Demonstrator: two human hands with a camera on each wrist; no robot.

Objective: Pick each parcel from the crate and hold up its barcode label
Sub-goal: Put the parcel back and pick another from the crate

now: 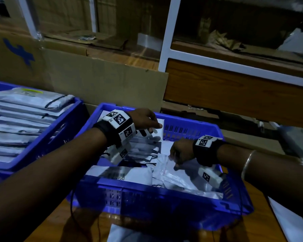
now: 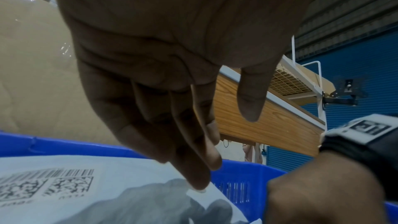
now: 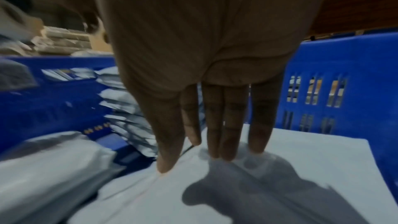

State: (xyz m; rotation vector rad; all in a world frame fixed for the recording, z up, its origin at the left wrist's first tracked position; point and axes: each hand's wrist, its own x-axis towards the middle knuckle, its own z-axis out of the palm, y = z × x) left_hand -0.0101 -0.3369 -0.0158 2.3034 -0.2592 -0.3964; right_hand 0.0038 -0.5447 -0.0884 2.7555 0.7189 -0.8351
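The blue crate [image 1: 191, 130] sits on a wood-grain counter [image 1: 47, 222] in a dim room, and everything else is placed from it. Inside it lie white parcels [image 1: 129, 173], one near its front wall showing a barcode label [image 1: 120, 177]. The left hand [image 1: 147, 119] reaches over the crate's far half, fingers straight and relaxed, fingertips [image 2: 198, 183] touching a white parcel [image 2: 107, 185] printed with barcodes. The right hand [image 1: 181, 151] is over the crate's right half, fingers [image 3: 224, 125] straight and close together, tips pressing on a flat white parcel [image 3: 290, 168]; neither hand grips anything. Left of the crate stands a second blue crate [image 1: 59, 126] stacked with grey parcels. Behind the crate lean brown cardboard sheets [image 1: 108, 81], and a white-framed wooden shelf unit [image 1: 234, 91] rises behind its right side.
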